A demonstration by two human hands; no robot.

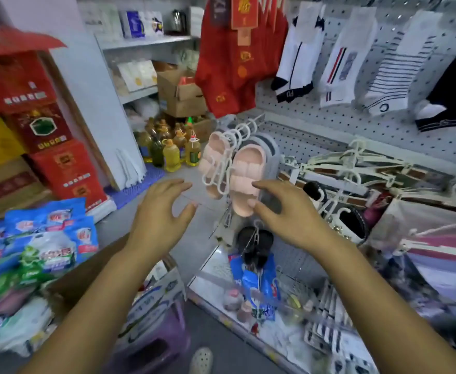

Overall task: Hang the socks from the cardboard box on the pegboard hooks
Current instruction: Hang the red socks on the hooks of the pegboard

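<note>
While they are hovering side by side, left hand (159, 211) and right hand (289, 214) are holding fingers (173, 184) spread, empty. Socks (297, 58) are hanging lengthwise down the pegboard (356, 125), toes pointing left.

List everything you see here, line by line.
pegboard: one, white, right
socks: four packs, white and navy, on pegboard, upper right
pink slippers: two, pink, hanging, centre
cooking oil bottles: several, yellow, floor, centre-left
red boxes: three, red, stacked left
packets: several, blue and green, lower left
left hand: one, open, empty, centre
right hand: one, open, empty, centre-right
</note>
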